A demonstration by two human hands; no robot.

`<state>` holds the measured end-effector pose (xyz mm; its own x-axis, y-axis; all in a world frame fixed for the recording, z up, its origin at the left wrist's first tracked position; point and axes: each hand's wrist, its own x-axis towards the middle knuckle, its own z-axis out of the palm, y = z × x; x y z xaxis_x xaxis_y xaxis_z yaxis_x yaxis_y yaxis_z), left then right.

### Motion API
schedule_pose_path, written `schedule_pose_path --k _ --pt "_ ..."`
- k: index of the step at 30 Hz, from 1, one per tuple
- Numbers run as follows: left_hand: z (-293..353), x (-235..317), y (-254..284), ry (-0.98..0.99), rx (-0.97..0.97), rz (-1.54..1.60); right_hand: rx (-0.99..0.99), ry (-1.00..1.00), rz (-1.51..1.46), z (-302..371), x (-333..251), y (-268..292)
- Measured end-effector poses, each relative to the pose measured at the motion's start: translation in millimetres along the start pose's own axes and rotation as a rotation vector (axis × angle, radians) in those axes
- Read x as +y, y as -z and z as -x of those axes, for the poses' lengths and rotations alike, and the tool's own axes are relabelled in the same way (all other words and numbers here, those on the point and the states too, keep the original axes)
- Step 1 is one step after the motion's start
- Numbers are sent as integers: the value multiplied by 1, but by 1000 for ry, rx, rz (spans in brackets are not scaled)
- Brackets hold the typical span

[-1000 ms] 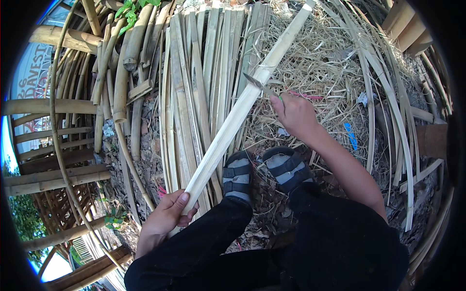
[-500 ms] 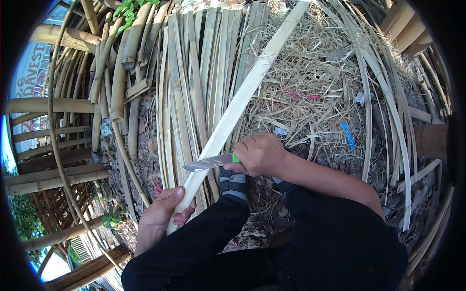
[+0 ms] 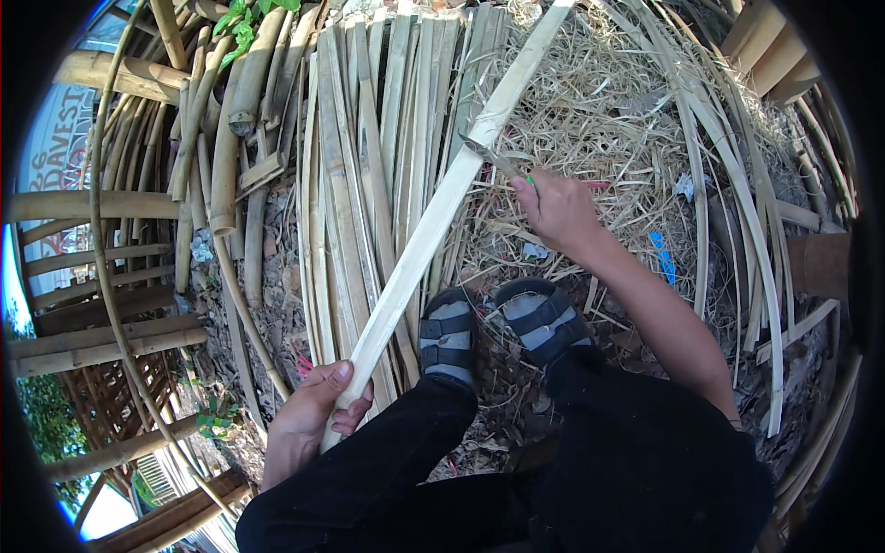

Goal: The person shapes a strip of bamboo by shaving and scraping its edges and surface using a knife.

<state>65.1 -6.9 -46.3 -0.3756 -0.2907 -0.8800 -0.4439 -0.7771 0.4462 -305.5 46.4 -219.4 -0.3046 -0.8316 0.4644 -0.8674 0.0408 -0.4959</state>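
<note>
Above the row of weathered tan bamboo slats (image 3: 346, 194): long pale flat bamboo strip (image 3: 419, 253), slanting | left hand (image 3: 312, 413) closed round its near end | right hand (image 3: 562, 210) gripping the green-handled steel knife (image 3: 501, 160), blade across the strip | from my remote seat I'd judge: shallow blade angle, even pressure, left grip clear of the stroke

For the long strip (image 3: 415, 261), pale bamboo with a smooth, matt face; for the knife blade (image 3: 501, 164), grey metal; for the shavings (image 3: 608, 129), dry, rough bamboo fibre; for the trousers (image 3: 645, 442), matt black cloth; for the horizontal poles (image 3: 101, 205), smooth, unsplit bamboo
</note>
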Motion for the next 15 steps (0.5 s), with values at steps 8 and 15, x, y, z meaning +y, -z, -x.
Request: schedule_pose_path --k 8,15 --pt "1 4 -9 4 19 -36 -146 250 -274 26 -99 9" --pt "5 6 -15 13 66 -90 -17 365 -236 22 -94 -6"
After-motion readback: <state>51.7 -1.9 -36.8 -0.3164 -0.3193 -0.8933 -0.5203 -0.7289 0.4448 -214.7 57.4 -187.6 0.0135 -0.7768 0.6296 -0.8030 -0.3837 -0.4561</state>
